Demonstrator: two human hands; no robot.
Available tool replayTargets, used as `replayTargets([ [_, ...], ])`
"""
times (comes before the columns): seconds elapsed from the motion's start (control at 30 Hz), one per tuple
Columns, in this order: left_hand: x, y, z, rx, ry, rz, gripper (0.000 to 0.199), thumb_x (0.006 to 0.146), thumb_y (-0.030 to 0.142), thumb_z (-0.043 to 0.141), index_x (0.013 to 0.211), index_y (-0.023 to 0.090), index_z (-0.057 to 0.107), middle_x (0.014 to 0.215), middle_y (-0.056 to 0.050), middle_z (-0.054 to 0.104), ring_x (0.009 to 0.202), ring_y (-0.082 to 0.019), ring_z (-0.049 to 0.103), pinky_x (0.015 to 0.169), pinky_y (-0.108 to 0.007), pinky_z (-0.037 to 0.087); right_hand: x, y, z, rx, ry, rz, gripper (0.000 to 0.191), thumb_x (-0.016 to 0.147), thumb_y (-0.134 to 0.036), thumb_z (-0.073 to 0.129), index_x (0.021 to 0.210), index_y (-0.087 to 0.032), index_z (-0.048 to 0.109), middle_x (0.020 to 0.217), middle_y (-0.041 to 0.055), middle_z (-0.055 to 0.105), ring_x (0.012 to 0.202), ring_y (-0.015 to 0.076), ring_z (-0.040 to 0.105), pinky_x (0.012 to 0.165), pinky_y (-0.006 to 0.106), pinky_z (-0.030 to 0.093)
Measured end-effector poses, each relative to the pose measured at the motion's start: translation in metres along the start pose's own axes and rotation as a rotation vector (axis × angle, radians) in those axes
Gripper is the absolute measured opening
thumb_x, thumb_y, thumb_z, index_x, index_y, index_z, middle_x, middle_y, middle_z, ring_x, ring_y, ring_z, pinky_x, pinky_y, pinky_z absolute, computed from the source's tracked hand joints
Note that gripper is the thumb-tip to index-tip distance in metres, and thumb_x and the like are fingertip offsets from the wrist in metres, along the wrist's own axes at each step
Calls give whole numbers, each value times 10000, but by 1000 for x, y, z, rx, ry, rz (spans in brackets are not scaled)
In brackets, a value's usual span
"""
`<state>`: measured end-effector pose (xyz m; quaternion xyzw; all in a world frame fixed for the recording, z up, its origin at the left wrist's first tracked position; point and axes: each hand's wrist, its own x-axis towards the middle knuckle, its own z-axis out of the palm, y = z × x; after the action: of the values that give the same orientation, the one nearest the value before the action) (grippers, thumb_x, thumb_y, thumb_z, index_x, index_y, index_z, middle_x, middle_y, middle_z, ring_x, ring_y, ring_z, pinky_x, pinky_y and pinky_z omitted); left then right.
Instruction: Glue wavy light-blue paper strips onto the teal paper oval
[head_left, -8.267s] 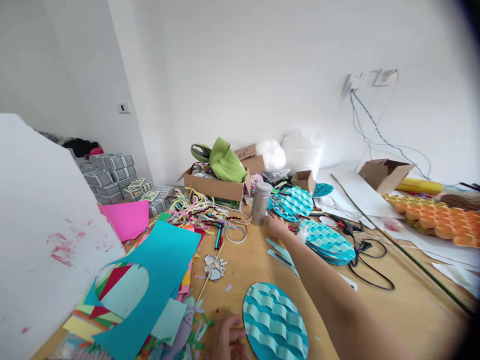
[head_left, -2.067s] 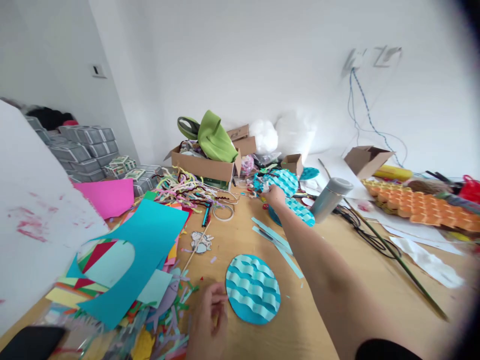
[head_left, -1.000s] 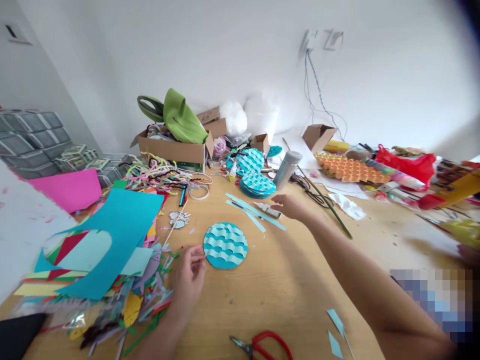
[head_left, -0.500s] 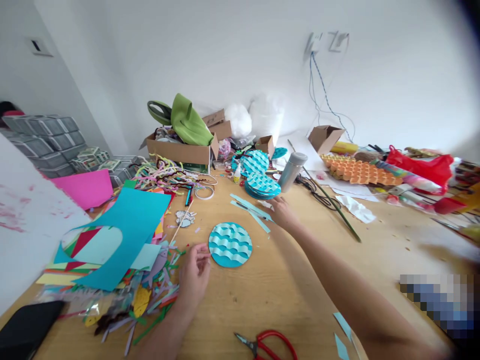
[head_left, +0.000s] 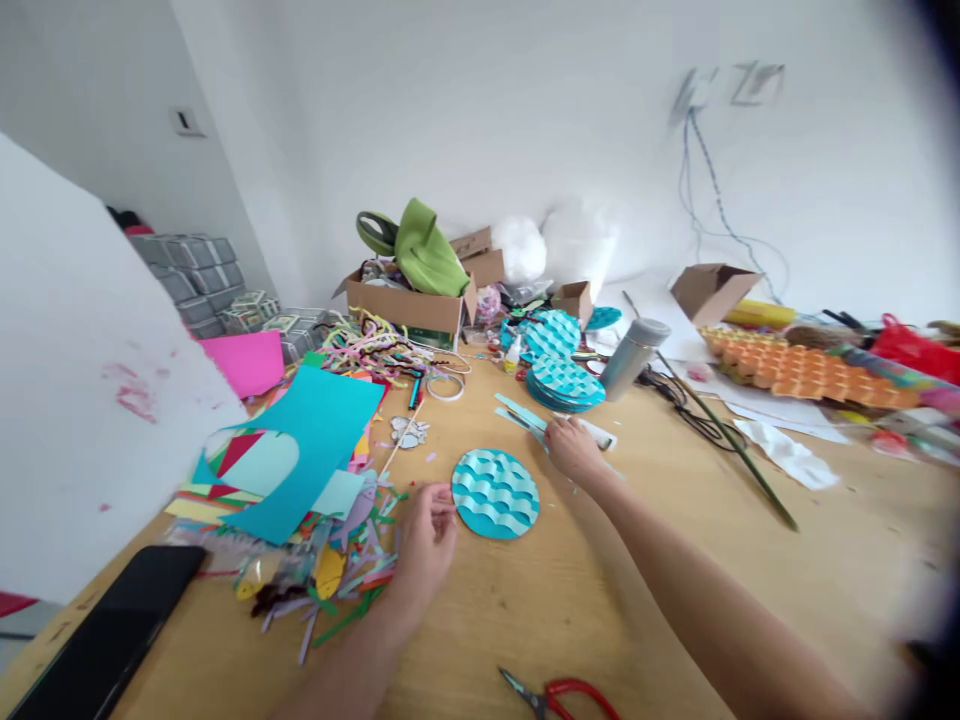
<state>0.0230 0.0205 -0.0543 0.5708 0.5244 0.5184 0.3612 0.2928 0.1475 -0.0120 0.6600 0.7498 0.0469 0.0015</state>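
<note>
My left hand (head_left: 431, 530) has its fingers curled, thumb and fingertips pinching the left edge of a round blue paper disc (head_left: 495, 494). Rows of light blue wavy paper strips cover the disc. Farther off, my right hand (head_left: 576, 450) is closed, its fingertips down on the right end of some light blue paper strips (head_left: 517, 411). A white tube-like thing (head_left: 600, 434) lies just behind that hand, partly hidden by it. Beyond stands a stack of similar wavy discs (head_left: 568, 380). Red-handled scissors (head_left: 559, 692) lie at the near edge, cut off by the frame.
Left are a pile of coloured paper (head_left: 319, 440), paper scraps and a black phone (head_left: 112, 630). Behind are a cardboard box (head_left: 405, 304), a small glue bottle (head_left: 513, 355) and a metal flask (head_left: 635, 358). Right lie a green stick (head_left: 739, 450) and an orange egg tray (head_left: 802, 368).
The view has swung left, so things appear farther right. My right hand has shifted from near the disc stack onto the strips, uncovering the white tube-like thing. My left hand stays at the disc.
</note>
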Motion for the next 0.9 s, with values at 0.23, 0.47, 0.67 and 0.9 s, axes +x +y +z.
replayTargets([
  [0.23,-3,1,1,46,-3,-5,311,757,39,503,1018,203,542,971,-63,659,846,-180,667,734,-337,557,11,-27,-22,179,25,131,251,929,-209,434,969,-99,656,995,177,683,979,256,615,787,298,402],
  [0.47,-5,5,2,77,3,-21,361,734,-16,520,1012,212,543,932,-35,654,855,-165,657,741,-298,532,54,-97,-19,439,-194,182,295,851,-244,521,633,-136,688,567,62,670,477,135,605,495,218,408],
  [0.67,-2,5,0,81,19,-39,402,702,-60,525,999,211,538,931,-29,655,828,-163,674,727,-293,532,71,-130,-25,510,-218,170,443,916,-365,490,600,-116,675,571,116,675,448,159,611,495,239,431],
  [0.9,0,2,-2,-21,3,-40,324,752,-6,541,998,203,521,1040,-65,646,865,-171,696,758,-319,553,18,-65,-47,571,-120,130,259,917,-326,525,925,-140,705,700,64,717,633,156,677,607,216,462],
])
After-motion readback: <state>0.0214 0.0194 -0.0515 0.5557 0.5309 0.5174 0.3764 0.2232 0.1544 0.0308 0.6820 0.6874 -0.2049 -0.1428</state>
